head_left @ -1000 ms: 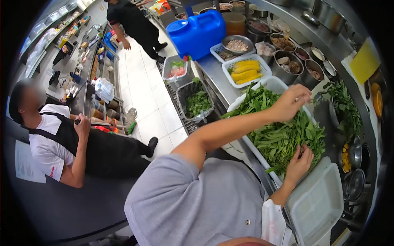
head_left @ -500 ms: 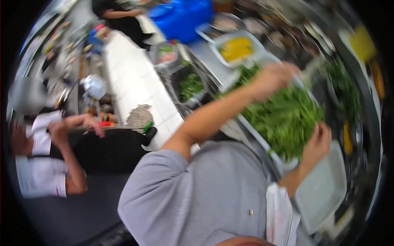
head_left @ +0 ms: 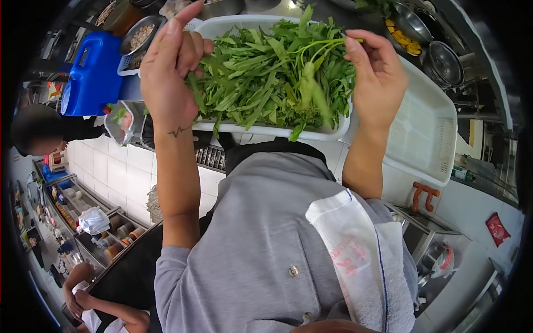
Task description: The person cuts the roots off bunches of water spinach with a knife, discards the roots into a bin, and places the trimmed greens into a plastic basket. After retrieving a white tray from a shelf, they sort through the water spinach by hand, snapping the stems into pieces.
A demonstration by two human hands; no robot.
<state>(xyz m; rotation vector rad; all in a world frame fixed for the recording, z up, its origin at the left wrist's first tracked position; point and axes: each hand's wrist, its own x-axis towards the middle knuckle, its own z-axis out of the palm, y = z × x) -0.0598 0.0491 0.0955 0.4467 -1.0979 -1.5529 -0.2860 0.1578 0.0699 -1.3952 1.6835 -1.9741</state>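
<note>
A heap of leafy greens (head_left: 261,77), which looks like water spinach, fills a white plastic basket (head_left: 327,133) in front of me. My right hand (head_left: 380,75), at the heap's right side, pinches a thin green stem (head_left: 333,41) between thumb and fingers. A blurred pale green piece (head_left: 313,91) appears over the heap. At the left side, my left hand (head_left: 175,66) has one digit stretched upward and the other fingers curled. Leaves show beside those curled fingers, but whatever they may hold is hidden.
To the right is another white basket (head_left: 419,125). A blue jerrycan (head_left: 94,75) and a metal bowl (head_left: 143,36) are at the left. Metal bowls (head_left: 444,64) stand at the back right. Another person's arms (head_left: 102,305) show at the lower left.
The view has turned and become sharper. My left hand has come from across the greens to their left side. My right hand has lifted from the greens and now pinches a stem.
</note>
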